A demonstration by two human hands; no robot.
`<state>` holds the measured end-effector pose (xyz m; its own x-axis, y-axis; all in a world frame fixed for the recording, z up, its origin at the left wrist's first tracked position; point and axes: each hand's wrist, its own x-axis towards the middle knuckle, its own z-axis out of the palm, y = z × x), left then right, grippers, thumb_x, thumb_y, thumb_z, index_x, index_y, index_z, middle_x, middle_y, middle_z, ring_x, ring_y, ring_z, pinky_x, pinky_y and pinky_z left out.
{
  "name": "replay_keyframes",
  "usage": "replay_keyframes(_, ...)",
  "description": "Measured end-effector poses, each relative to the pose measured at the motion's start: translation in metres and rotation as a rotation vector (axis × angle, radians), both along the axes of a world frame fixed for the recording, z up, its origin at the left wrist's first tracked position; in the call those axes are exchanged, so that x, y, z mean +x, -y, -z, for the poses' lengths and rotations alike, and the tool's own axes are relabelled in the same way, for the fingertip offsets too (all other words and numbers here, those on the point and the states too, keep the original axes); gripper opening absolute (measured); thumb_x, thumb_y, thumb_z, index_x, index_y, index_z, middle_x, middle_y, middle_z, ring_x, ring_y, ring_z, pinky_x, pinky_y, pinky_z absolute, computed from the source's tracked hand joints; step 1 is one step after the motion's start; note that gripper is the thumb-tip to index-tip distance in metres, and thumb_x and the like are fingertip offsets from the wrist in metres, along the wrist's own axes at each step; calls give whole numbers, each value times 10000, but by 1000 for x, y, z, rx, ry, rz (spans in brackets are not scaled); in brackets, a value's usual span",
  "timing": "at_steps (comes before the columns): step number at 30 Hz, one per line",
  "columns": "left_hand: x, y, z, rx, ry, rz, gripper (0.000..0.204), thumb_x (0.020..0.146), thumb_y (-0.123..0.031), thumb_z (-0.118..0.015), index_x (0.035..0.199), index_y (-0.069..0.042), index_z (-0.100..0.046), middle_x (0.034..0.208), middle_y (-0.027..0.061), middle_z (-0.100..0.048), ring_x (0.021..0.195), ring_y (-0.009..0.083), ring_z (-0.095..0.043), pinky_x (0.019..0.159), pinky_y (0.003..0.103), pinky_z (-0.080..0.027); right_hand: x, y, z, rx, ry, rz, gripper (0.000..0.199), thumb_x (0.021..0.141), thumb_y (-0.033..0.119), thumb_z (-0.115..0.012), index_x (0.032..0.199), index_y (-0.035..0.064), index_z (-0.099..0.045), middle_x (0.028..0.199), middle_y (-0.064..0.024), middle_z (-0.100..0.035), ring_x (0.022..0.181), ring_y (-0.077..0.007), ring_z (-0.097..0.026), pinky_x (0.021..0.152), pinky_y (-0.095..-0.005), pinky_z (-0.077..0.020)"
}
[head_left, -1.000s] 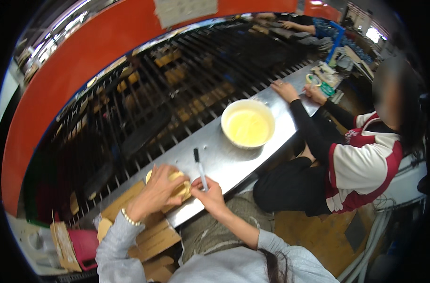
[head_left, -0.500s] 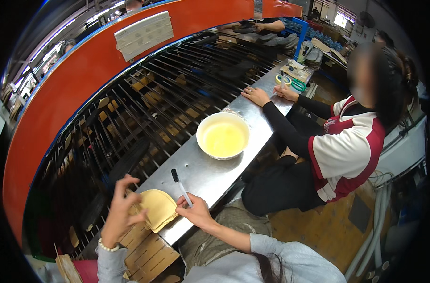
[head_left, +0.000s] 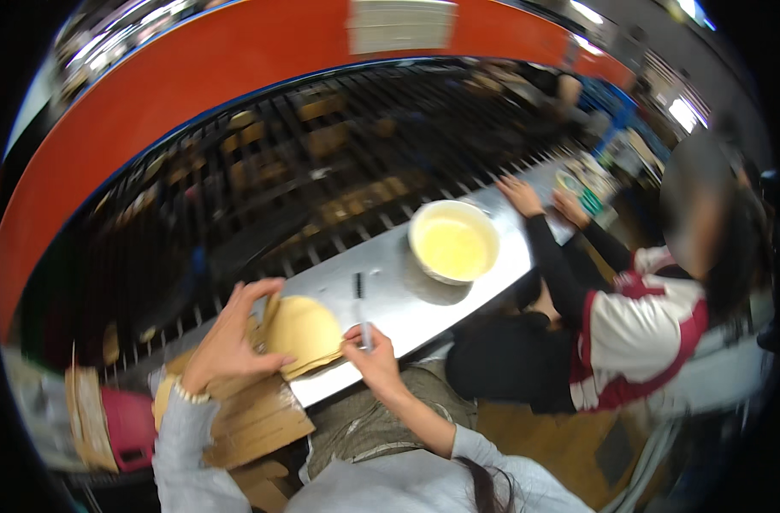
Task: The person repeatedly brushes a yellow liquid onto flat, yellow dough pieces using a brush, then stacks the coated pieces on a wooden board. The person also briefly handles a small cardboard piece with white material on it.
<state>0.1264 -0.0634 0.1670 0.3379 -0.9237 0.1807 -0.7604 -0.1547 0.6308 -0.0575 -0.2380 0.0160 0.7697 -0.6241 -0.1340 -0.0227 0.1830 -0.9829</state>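
Note:
A stack of thin tan rounded pieces (head_left: 304, 332) lies at the near left end of the metal ledge. My left hand (head_left: 232, 342) curves around the stack's left side, thumb and fingers wide apart; a tan edge stands up beside its fingertips, blurred. In my right hand (head_left: 375, 355) is a small brush (head_left: 362, 303) with a pale handle and black bristles, held upright. The fingertips of that hand are at the stack's right edge. A white bowl (head_left: 452, 242) of yellow liquid stands farther along the ledge to the right.
Beyond the metal ledge (head_left: 398, 295) runs a dark bed of rollers, backed by an orange panel (head_left: 108, 141). A co-worker (head_left: 638, 325) sits at the right, hands on the ledge near tape rolls. Cardboard (head_left: 257, 419) and a red bin (head_left: 127, 427) are at the lower left.
The view has swung, so the bowl and co-worker appear farther right. My left hand has come closer around the stack's left side. My right hand still grips the brush.

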Motion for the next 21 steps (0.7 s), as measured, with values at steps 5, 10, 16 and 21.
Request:
replay_keyframes(5,16,-25,-4,-386,-529,-19,1126,769,-415,-894,1619,-97,-229,1466,184,-544,1370,305,-531,1196,485,-371,1,-17,-20,15,-14,61,109,919,64,-702,1019,70,-660,830,29,-608,635,-33,-473,548,-222,-367)
replay_keyframes(10,67,-78,-18,-491,-491,-445,921,842,-451,-845,1557,-140,-356,1439,195,-578,1277,316,-606,1080,470,-491,-7,-24,-29,242,-43,24,132,932,69,-739,1028,38,-653,894,9,-630,595,-34,-451,486,-227,-317)
replay_keyframes(16,180,-146,51,307,93,-933,814,805,-692,-752,1434,-202,-590,1392,201,-636,1310,393,-603,1083,501,-474,-7,-27,-34,213,-43,-9,154,958,73,-742,1077,6,-670,733,37,-526,525,-23,-364,458,-236,-237)
replay_keyframes(21,218,-145,106,533,155,-1134,872,810,-784,-672,1523,-311,-504,1610,163,-444,1457,380,-468,1132,674,-337,-18,-29,-40,247,-16,-16,238,1006,100,-623,1185,-46,-682,615,80,-399,484,-28,-303,461,-240,-208)
